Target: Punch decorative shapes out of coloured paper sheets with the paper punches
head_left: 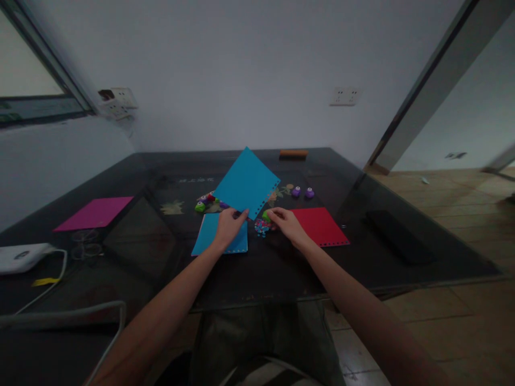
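My left hand (230, 226) is closed on the lower corner of a blue sheet (246, 182), raised at a tilt with a row of small holes along its lower right edge. Pinched in my right hand (284, 221) is a small green hole punch (266, 215), close to that sheet's lower corner; whether it touches the paper I cannot tell. Small round paper bits (260, 228) lie on the table between my hands. Under my left hand rests another blue sheet (205, 236) with holes along its front edge. A red sheet (324, 225), also holed, lies right of my right hand.
Two purple punches with eyes (302, 192) stand behind the red sheet. Several more, one green (200, 206), sit left of the raised sheet. A pink sheet (96, 212) and a white device with a cable (24, 257) are at left. A dark flat object (396, 236) lies right.
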The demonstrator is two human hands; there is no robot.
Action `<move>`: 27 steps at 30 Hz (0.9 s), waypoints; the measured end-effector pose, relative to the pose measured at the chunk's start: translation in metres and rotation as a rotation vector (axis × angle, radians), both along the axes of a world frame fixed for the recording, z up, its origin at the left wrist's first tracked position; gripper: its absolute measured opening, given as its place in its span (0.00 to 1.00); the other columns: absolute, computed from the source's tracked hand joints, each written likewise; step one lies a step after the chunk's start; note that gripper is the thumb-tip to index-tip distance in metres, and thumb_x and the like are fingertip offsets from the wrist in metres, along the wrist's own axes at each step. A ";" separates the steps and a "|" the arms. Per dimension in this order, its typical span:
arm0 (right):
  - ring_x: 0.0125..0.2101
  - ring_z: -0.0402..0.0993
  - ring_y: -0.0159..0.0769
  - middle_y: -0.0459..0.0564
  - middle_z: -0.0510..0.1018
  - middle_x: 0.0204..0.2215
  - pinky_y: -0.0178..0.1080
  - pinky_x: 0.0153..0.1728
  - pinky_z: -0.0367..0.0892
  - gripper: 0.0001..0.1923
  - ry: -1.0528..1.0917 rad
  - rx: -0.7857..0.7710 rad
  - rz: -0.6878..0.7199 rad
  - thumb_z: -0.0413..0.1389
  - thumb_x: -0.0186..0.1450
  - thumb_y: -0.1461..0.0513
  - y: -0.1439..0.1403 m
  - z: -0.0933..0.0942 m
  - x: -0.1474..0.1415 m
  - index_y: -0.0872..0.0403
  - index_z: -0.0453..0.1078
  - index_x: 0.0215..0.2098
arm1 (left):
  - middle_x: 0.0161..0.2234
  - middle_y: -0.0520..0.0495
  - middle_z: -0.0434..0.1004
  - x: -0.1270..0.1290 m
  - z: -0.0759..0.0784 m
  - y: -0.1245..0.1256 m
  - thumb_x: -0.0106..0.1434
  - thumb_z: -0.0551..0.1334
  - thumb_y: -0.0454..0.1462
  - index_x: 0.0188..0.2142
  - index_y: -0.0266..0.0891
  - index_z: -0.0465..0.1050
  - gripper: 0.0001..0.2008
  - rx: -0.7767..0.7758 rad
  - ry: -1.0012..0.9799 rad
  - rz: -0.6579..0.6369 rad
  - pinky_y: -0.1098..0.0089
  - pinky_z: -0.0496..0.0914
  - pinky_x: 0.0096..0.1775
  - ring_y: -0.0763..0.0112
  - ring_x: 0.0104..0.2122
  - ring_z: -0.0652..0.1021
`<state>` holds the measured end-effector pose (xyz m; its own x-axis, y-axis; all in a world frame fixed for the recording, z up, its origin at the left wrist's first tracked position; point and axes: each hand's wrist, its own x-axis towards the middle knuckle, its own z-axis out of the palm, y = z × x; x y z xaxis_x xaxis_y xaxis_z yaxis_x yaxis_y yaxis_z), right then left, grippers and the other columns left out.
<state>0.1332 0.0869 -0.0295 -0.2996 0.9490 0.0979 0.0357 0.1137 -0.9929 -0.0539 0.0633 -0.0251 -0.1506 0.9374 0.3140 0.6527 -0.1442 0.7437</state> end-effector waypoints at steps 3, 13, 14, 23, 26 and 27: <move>0.24 0.69 0.30 0.48 0.76 0.29 0.32 0.24 0.63 0.15 0.012 -0.015 0.005 0.58 0.55 0.53 -0.003 0.002 0.000 0.54 0.72 0.36 | 0.23 0.43 0.78 0.000 0.002 0.000 0.58 0.55 0.47 0.23 0.35 0.75 0.19 -0.002 -0.029 -0.015 0.71 0.65 0.29 0.67 0.24 0.75; 0.26 0.69 0.29 0.45 0.74 0.30 0.35 0.30 0.66 0.18 0.320 -0.092 0.025 0.63 0.50 0.58 -0.015 0.021 0.002 0.52 0.70 0.38 | 0.23 0.42 0.78 -0.003 0.004 0.001 0.57 0.56 0.47 0.22 0.35 0.73 0.19 -0.008 -0.069 -0.013 0.70 0.66 0.29 0.65 0.24 0.76; 0.25 0.69 0.28 0.45 0.74 0.31 0.34 0.29 0.65 0.18 0.327 -0.077 0.009 0.64 0.49 0.59 -0.014 0.023 0.004 0.52 0.70 0.38 | 0.24 0.42 0.78 -0.003 0.003 0.001 0.57 0.56 0.48 0.22 0.35 0.72 0.19 -0.008 -0.070 -0.012 0.70 0.66 0.29 0.64 0.25 0.76; 0.25 0.72 0.32 0.49 0.77 0.32 0.34 0.25 0.65 0.20 0.238 0.104 -0.156 0.61 0.50 0.53 0.035 0.049 0.044 0.53 0.66 0.38 | 0.24 0.44 0.79 0.001 0.007 -0.004 0.56 0.56 0.47 0.21 0.39 0.71 0.16 -0.027 -0.118 -0.036 0.68 0.67 0.29 0.63 0.26 0.77; 0.28 0.72 0.33 0.51 0.77 0.34 0.34 0.26 0.65 0.21 0.146 0.203 -0.267 0.58 0.52 0.51 0.072 0.051 0.066 0.55 0.66 0.38 | 0.23 0.45 0.78 0.002 0.008 -0.004 0.56 0.56 0.47 0.19 0.39 0.71 0.16 -0.028 -0.104 -0.050 0.68 0.67 0.30 0.63 0.26 0.77; 0.29 0.72 0.34 0.52 0.77 0.34 0.35 0.27 0.65 0.21 0.092 0.232 -0.319 0.57 0.52 0.50 0.086 0.050 0.073 0.56 0.67 0.38 | 0.22 0.45 0.78 0.002 0.008 -0.004 0.56 0.56 0.47 0.19 0.39 0.71 0.17 -0.028 -0.098 -0.049 0.68 0.66 0.29 0.63 0.25 0.76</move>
